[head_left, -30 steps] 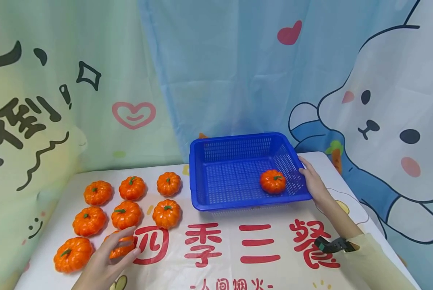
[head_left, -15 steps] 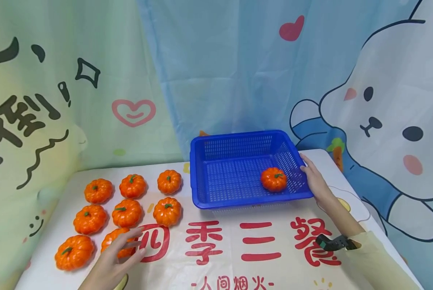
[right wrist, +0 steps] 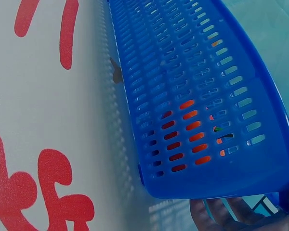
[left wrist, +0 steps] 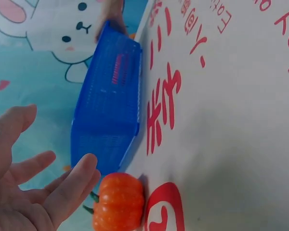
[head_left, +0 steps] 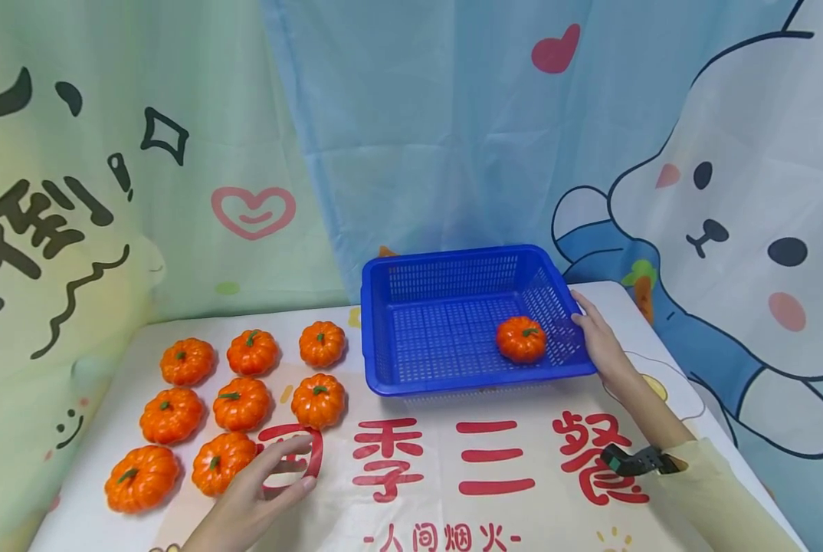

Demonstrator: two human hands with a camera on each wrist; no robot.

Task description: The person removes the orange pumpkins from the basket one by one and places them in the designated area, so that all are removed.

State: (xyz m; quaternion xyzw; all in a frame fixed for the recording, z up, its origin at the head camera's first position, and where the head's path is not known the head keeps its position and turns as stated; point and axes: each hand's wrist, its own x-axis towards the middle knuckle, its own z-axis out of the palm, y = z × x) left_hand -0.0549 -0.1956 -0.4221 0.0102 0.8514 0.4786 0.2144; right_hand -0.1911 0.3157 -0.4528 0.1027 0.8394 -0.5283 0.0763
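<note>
My left hand (head_left: 253, 498) hovers over the front left of the table, fingers apart and slightly bent, holding nothing. Just left of it sits a small orange pumpkin (head_left: 221, 462) with a green stem. In the left wrist view, the spread fingers (left wrist: 70, 190) overlap another pumpkin (left wrist: 118, 204). My right hand (head_left: 601, 345) grips the right rim of a blue plastic basket (head_left: 446, 387), thumb at the rim. From the right wrist view, its fingers (right wrist: 221, 211) show below the basket's end wall. A single pumpkin (head_left: 522, 340) lies inside the basket, towards the right.
Several more pumpkins stand in rough rows on the left, among them a front-left pumpkin (head_left: 142, 479) and one near the basket (head_left: 318, 401). The tablecloth (head_left: 439, 452) bears red printed characters. A patterned curtain (head_left: 411, 153) hangs behind the table.
My left hand has moved right, away from the front pumpkins, uncovering the one it partly hid. The right hand stays at the basket rim. The head view has shifted slightly.
</note>
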